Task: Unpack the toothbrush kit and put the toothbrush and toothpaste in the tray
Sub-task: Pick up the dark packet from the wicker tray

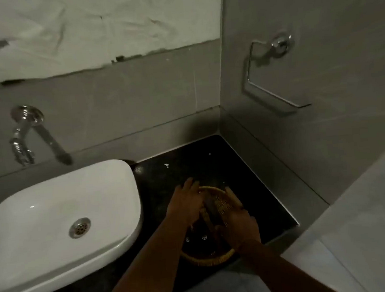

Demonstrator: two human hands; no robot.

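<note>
A round woven tray (208, 260) sits on the black counter to the right of the sink. Both my hands are over it, close together. A narrow brownish packet, the toothbrush kit (209, 210), is held between them above the tray's far half. My left hand (187, 206) presses on its left side with fingers stretched forward. My right hand (238, 226) grips its right side and near end. The dim light hides whether the packet is open, and I can make out neither toothbrush nor toothpaste. Two small shiny caps (195, 238) show inside the tray under my wrists.
A white basin (61, 216) with a metal drain fills the left of the black counter (211, 162). A chrome wall tap (25, 136) hangs above the basin. On the right wall is a chrome ring holder (273, 75). Grey walls close in the corner behind the tray.
</note>
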